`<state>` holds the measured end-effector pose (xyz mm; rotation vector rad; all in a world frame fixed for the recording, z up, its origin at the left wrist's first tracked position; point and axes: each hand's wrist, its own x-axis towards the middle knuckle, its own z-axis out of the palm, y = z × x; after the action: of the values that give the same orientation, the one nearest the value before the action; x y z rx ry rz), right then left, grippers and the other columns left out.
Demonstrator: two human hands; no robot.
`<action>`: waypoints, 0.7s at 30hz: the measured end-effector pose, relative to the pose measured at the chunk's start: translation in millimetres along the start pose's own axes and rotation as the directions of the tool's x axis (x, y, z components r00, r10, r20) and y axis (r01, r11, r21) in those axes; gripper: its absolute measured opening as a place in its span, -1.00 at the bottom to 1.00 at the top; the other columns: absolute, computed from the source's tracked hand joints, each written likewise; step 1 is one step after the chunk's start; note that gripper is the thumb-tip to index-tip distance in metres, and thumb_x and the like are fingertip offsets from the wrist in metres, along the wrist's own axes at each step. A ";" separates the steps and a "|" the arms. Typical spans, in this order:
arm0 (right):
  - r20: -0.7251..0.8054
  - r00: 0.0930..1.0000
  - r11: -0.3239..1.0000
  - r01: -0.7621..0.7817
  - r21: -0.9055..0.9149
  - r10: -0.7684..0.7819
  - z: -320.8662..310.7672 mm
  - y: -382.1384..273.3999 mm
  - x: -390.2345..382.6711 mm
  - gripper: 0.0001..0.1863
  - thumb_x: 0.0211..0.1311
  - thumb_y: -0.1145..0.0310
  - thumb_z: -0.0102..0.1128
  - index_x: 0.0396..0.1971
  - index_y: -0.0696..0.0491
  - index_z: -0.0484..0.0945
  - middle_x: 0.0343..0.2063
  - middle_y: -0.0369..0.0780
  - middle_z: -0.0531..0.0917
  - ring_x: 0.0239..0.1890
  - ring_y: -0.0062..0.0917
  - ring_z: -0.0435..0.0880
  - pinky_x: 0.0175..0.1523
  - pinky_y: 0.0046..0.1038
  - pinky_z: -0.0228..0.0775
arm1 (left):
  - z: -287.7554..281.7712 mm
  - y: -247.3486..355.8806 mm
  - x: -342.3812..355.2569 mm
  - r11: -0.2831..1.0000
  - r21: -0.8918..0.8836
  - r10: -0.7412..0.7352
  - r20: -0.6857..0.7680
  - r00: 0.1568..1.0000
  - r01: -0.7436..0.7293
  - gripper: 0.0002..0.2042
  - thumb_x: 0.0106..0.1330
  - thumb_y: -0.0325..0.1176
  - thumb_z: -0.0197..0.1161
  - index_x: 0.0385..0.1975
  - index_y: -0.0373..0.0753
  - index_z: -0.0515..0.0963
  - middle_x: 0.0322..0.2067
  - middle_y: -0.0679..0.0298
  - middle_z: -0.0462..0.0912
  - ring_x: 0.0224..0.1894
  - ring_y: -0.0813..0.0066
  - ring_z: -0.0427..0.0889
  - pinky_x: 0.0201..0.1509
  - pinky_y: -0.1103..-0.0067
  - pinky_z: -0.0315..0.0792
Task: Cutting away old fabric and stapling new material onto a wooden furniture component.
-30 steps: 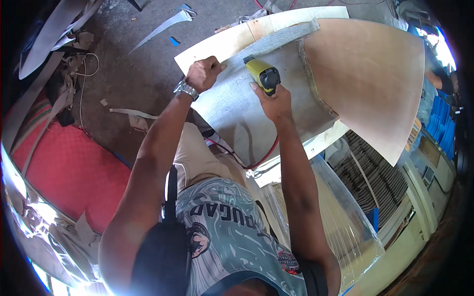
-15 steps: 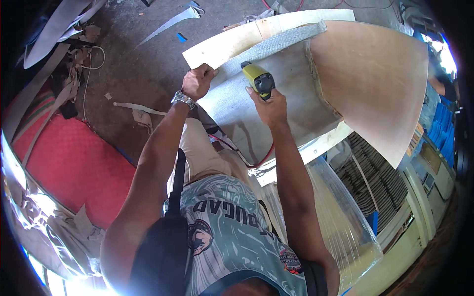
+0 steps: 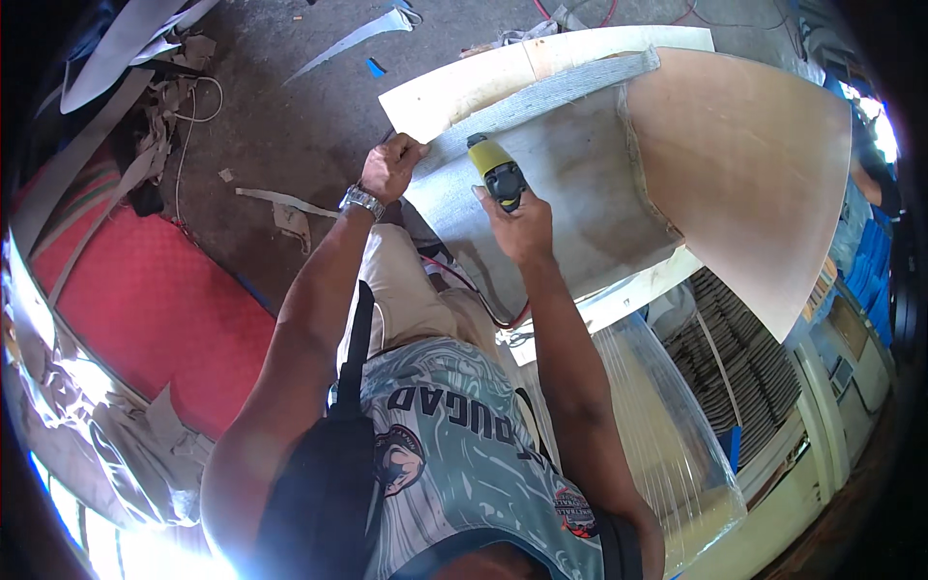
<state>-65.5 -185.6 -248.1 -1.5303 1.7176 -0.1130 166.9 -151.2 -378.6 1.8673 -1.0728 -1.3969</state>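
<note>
My left hand (image 3: 389, 169), a watch (image 3: 363, 201) on its wrist, is closed in a pinch at the left corner of a grey fabric cover (image 3: 570, 174). The fingertips hide what is between them, but the fabric's folded ribbed edge strip (image 3: 561, 92) runs up to them. My right hand (image 3: 520, 220) grips a yellow and black staple gun (image 3: 496, 169) by its handle. The tool's nose points away from me, over the fabric close to the strip. A red hose (image 3: 464, 275) passes below my right wrist. Under the fabric lies a curved pale wooden panel (image 3: 454, 85).
Bare curved plywood (image 3: 744, 155) extends to the right. A red padded piece (image 3: 155, 309) lies at left. Fabric scraps (image 3: 358, 43) litter the concrete floor. Plastic-wrapped foam (image 3: 657, 425) and a stack of grey pieces (image 3: 739, 338) stand at right. Another person's arm (image 3: 875, 184) shows at far right.
The view has shifted slightly, so the surroundings sit farther right. Against the panel, the staple gun has moved a little left and toward me. My left hand still pinches near the corner.
</note>
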 end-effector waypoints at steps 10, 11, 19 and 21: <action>0.032 0.998 0.998 0.052 -0.019 -0.052 18.1 5.1 -11.2 -0.49 0.09 0.13 0.54 0.00 0.05 0.62 -0.34 -0.03 0.78 -0.23 -0.05 0.78 -0.11 -0.18 0.62 | 7.2 -30.0 -23.5 0.957 -0.288 -0.057 -0.052 0.997 0.039 -0.68 0.39 -0.09 0.37 -0.05 -0.19 0.72 -0.32 0.16 0.78 -0.32 0.44 0.69 -0.14 0.49 0.55; 0.054 0.997 0.997 0.057 -0.043 -0.055 21.6 4.9 -14.2 -0.49 0.09 0.14 0.54 0.01 0.05 0.62 -0.33 -0.02 0.78 -0.22 -0.04 0.78 -0.10 -0.17 0.62 | 7.8 -30.9 -23.1 0.975 -0.223 -0.035 -0.089 0.995 0.015 -0.71 0.39 -0.12 0.37 -0.09 -0.19 0.72 -0.37 0.16 0.77 -0.36 0.46 0.68 -0.18 0.49 0.54; 0.016 0.998 0.997 0.063 -0.034 -0.062 40.0 -0.9 -28.2 -0.56 0.17 0.14 0.56 -0.14 0.14 0.63 -0.38 -0.09 0.79 -0.30 -0.37 0.82 -0.17 -0.34 0.60 | -12.1 -28.8 -13.6 0.992 -0.114 -0.054 0.004 0.999 0.055 -0.66 0.37 -0.09 0.38 -0.08 -0.24 0.69 -0.36 0.14 0.77 -0.31 0.46 0.71 -0.14 0.48 0.55; 0.012 0.998 0.997 0.063 0.043 -0.064 36.5 -1.0 -28.0 -0.58 0.18 0.16 0.55 -0.14 0.14 0.62 -0.39 -0.09 0.79 -0.30 -0.36 0.82 -0.18 -0.33 0.60 | -13.9 -31.8 -22.1 0.990 -0.123 -0.070 -0.043 0.997 0.064 -0.66 0.36 -0.11 0.42 -0.06 -0.24 0.69 -0.29 0.16 0.79 -0.22 0.48 0.73 -0.05 0.51 0.56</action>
<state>-44.5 -146.0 -257.8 -1.5513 1.6460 -0.1705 185.6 -116.2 -389.3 1.8537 -0.8895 -1.4159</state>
